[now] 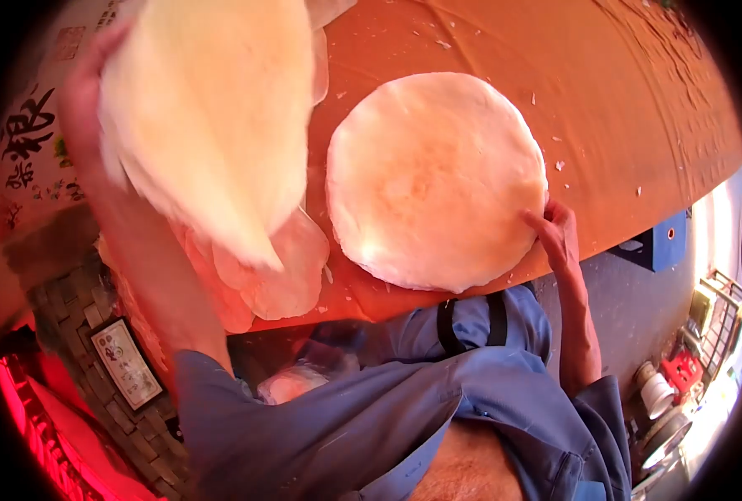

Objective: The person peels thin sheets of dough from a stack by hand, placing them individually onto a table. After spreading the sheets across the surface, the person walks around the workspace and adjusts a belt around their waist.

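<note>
A large, thin, pale flatbread [212,108], perhaps more than one layer, hangs folded and drooping to a point at the upper left. My left hand [91,83] is closed on its far left edge, slightly blurred, with most of the fingers hidden behind it. On the orange-covered table [613,92] lies a round stack of flatbreads [433,179], its edge looking several layers thick. My right hand [554,230] pinches the lower right rim of that stack between thumb and fingers. Under the hanging flatbread, thin translucent sheets [287,271] lie at the table's near edge.
White crumbs [559,165] dot the table cover. A blue crate [659,242] stands beyond the table's right edge. On the lower right floor are a red stool [682,371] and a white bucket [655,391]. A printed sheet with black characters [28,134] is at the left.
</note>
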Motion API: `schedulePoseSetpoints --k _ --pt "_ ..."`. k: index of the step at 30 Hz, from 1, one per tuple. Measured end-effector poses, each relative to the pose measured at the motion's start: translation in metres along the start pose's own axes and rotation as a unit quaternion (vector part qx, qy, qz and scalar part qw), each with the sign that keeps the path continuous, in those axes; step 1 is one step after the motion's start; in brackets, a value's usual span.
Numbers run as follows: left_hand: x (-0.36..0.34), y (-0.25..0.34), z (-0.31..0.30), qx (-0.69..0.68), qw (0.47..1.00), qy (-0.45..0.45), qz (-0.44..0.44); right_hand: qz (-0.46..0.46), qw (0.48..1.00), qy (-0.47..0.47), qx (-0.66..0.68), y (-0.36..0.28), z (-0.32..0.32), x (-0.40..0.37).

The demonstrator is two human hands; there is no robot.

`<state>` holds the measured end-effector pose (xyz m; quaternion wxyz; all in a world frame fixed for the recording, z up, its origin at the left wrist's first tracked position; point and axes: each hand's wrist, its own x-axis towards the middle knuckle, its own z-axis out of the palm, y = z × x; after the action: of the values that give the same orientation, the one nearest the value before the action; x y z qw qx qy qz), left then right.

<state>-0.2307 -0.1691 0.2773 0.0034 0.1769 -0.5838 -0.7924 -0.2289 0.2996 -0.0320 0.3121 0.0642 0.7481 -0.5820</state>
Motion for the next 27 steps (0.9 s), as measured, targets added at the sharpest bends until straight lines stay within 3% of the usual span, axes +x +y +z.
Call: schedulePoseSetpoints --k 1,3,5,7,9,10,11,12,13,14,16,18,20,21,23,26,27 --pt "0.020 0.034 -0.024 0.031 0.999 -0.023 0.022 0.001 1.000 0.001 -0.007 0.002 -0.001 0.000" --pt "0.025 0.056 -0.019 0.094 0.986 0.055 0.123 -0.001 1.000 0.003 -0.004 0.006 -0.002 0.001" --pt "0.016 0.053 -0.005 0.152 0.916 0.252 0.274 -0.004 1.000 0.004 0.009 0.005 0.000 -0.001" --pt "0.007 0.030 -0.036 0.052 0.900 0.321 0.290 -0.008 0.999 0.001 0.031 0.002 0.002 -0.002" --pt "-0.006 -0.018 -0.102 0.008 0.921 0.314 0.231 -0.007 0.999 0.003 0.038 0.001 0.002 -0.002" --pt "-0.012 -0.053 -0.154 0.025 0.948 0.247 0.199 -0.006 0.999 0.005 0.041 0.002 0.001 -0.003" --pt "-0.028 -0.096 -0.175 0.008 0.958 0.235 0.162 -0.010 0.999 0.008 0.042 0.003 0.002 -0.005" --pt "-0.049 -0.144 -0.170 0.053 0.936 0.299 0.180 -0.014 0.999 0.012 0.042 0.002 0.003 -0.006" --pt "-0.057 -0.182 -0.185 -0.014 0.961 0.249 0.122 -0.020 0.999 0.019 0.041 0.000 0.003 -0.006" --pt "-0.065 -0.211 -0.158 0.005 0.958 0.281 0.052 -0.024 0.999 0.025 -0.009 -0.003 0.003 -0.007" --pt "-0.074 -0.274 -0.093 0.077 0.956 0.281 0.027 -0.028 0.993 0.033 -0.114 -0.014 0.004 -0.011" --pt "-0.077 -0.310 -0.011 0.077 0.977 0.199 -0.028 -0.071 0.986 0.047 -0.141 -0.026 0.014 -0.016" --pt "-0.073 -0.319 0.063 0.135 0.988 0.035 -0.064 -0.073 0.992 0.046 -0.094 -0.049 0.027 -0.023" --pt "-0.067 -0.329 0.089 0.172 0.984 -0.027 -0.021 -0.065 0.993 0.036 -0.095 -0.055 0.028 -0.022" --pt "-0.051 -0.339 0.135 0.198 0.979 -0.046 0.024 -0.041 0.999 -0.012 0.024 -0.056 0.028 -0.020" --pt "-0.038 -0.348 0.168 0.194 0.979 -0.066 -0.006 0.000 0.993 -0.027 0.112 -0.045 0.023 -0.015" --pt "-0.036 -0.350 0.166 0.271 0.959 -0.064 0.054 0.013 0.992 -0.023 0.127 -0.039 0.020 -0.015"
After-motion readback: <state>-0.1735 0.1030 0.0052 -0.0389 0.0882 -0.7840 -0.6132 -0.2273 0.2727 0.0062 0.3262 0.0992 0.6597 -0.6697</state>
